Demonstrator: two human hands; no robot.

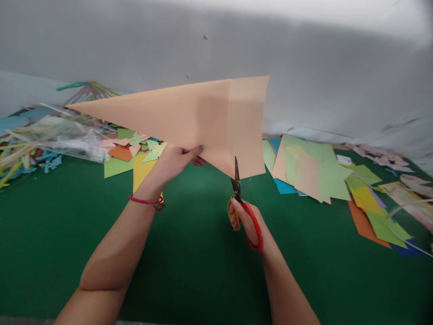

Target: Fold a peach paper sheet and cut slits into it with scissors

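A large peach sheet of paper [176, 115], folded into a long triangle with a squarer flap on the right, is held up above the table. My left hand [184, 158] pinches its lower edge, thumb in front and fingers behind. In my right hand [248, 216] are scissors [237, 180] with one red and one yellow handle loop, pointing upward. Their blades are parted at the paper's lower edge, near the line where triangle and flap meet. One blade shows in front of the sheet.
On the green table [196, 266], coloured paper scraps [135, 149] and a pile of paper strips [23, 144] lie at the left. Pale green and peach sheets [311, 167] and more coloured paper [372, 207] lie at the right. A grey wall [152, 40] stands behind.
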